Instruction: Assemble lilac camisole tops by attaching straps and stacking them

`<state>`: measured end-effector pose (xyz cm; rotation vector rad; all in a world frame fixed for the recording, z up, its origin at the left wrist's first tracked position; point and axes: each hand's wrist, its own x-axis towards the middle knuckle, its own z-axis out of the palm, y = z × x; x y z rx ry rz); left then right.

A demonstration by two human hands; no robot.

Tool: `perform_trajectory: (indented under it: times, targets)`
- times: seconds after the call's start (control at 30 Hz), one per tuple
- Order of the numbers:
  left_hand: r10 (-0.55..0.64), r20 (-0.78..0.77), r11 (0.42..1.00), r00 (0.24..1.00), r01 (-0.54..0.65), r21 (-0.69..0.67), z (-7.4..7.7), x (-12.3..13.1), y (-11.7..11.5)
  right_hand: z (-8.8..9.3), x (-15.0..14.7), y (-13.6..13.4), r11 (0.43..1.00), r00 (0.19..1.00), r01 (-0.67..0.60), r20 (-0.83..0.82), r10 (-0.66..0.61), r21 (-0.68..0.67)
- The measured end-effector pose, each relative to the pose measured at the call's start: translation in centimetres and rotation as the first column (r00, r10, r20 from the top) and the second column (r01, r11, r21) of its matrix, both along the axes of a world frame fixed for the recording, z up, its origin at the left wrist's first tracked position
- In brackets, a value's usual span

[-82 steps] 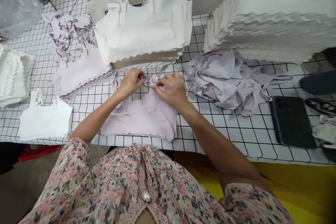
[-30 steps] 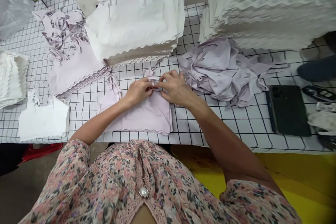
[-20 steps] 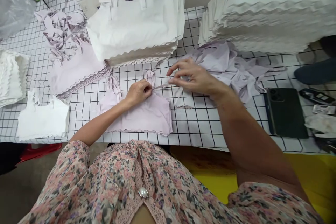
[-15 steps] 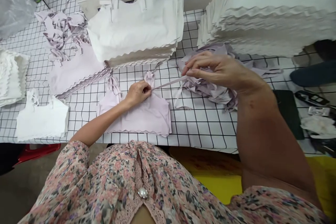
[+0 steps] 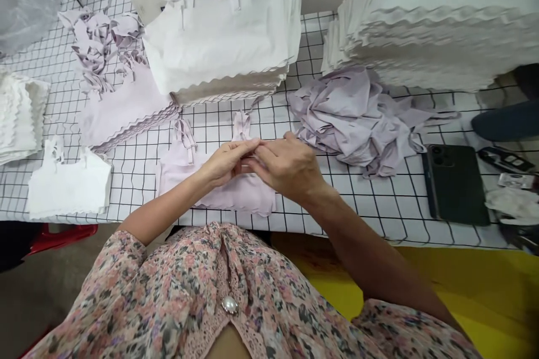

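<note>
Hands are working at mid-table: the left hand (image 5: 225, 162) and the right hand (image 5: 288, 168) are meeting above a lilac camisole (image 5: 248, 196), which is lying flat on a grid-printed table cover (image 5: 370, 202), its scalloped hem toward the person. Fingers of both hands are curling together around a thin pale strip (image 5: 248, 158); neither hand looks released, but the fingers hide too much to tell whether either is clenching it. One shoulder strap (image 5: 241, 126) is standing out above the hands, and another strap (image 5: 185, 140) is lying in a loop to the left. State of the work, as far as visible: many garments are sitting in neat piles, including a white stack (image 5: 219, 28), a taller white stack (image 5: 438, 28) and a lilac stack (image 5: 126, 104), while a crumpled lilac heap (image 5: 347, 118) and a lilac tangle (image 5: 95, 45) are lying unstacked. Room for moving is opening mainly to the right, where bare grid is stretching below the heap toward a dark phone (image 5: 455, 185). The hem is sitting close to the table's front edge, leaving little margin there, and the white stack is crowding the space above the upright strap. A single white camisole (image 5: 67, 188) is lying to the left, just apart from the lilac stack.
</note>
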<state>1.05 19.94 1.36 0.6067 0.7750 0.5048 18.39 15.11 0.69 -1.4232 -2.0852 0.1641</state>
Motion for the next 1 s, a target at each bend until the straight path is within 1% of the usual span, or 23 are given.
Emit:
perform_trajectory:
  times: [0.07,0.13,0.2,0.33,0.4,0.47,0.57,0.63,0.67,0.77,0.83,0.9,0.97,1.0]
  targets:
    - [0.043,0.011,0.999,0.999,-0.043,-0.033,0.1,-0.1,0.0,-0.5,-0.1,-0.6,1.0,0.993,-0.01,-0.116,0.01,0.003]
    - [0.028,0.034,0.999,0.999,-0.026,-0.044,0.3,-0.3,0.0,-0.9,0.5,-0.8,0.999,0.964,0.025,-0.265,-0.032,-0.029]
    - [0.014,0.054,0.999,0.998,-0.011,-0.044,0.7,-0.4,0.0,-1.2,0.9,-0.8,0.994,0.92,0.047,-0.383,-0.08,-0.095]
    - [0.036,0.0,0.999,0.999,-0.036,-0.01,1.2,0.0,0.1,-1.8,-0.1,-0.7,0.969,0.849,-0.01,-0.514,-0.121,-0.246]
    - [0.048,-0.013,0.999,0.999,-0.048,-0.014,1.3,-0.1,0.1,-1.9,-0.9,-0.6,0.951,0.785,-0.033,-0.597,-0.166,-0.308]
    - [0.058,-0.003,0.998,0.998,-0.058,-0.03,1.4,-0.5,0.0,-1.8,-1.2,-0.5,0.934,0.695,-0.045,-0.683,-0.226,-0.355]
    - [0.018,-0.008,1.0,1.0,-0.018,-0.019,1.2,-1.7,-0.6,-1.6,-1.0,-0.1,0.927,0.566,-0.043,-0.773,-0.285,-0.373]
    - [-0.018,-0.044,0.999,0.999,0.019,0.033,0.8,-2.3,-1.2,-1.5,-0.8,0.2,0.932,0.509,-0.033,-0.808,-0.296,-0.362]
    - [-0.017,-0.068,0.997,0.998,0.022,0.07,0.4,-2.5,-1.4,-1.5,-0.7,0.3,0.932,0.488,-0.028,-0.819,-0.302,-0.361]
    - [0.038,-0.142,0.987,0.989,-0.015,0.163,-0.4,-2.6,-2.0,-1.9,-0.9,0.5,0.928,0.436,-0.017,-0.838,-0.329,-0.373]
    - [0.061,-0.182,0.982,0.981,-0.026,0.189,-0.7,-2.4,-2.2,-2.5,-1.0,0.5,0.927,0.424,-0.002,-0.84,-0.34,-0.376]
    - [0.059,-0.216,0.979,0.975,-0.015,0.201,-0.8,-2.4,-2.2,-3.1,-0.8,0.4,0.93,0.458,0.017,-0.824,-0.334,-0.368]
    - [0.054,-0.238,0.973,0.97,0.003,0.23,-0.6,-2.5,-2.1,-3.4,-0.4,0.1,0.944,0.535,0.087,-0.785,-0.314,-0.318]
    - [0.055,-0.248,0.967,0.967,0.01,0.255,-0.6,-2.5,-2.1,-3.3,-0.1,0.0,0.954,0.593,0.131,-0.75,-0.293,-0.269]
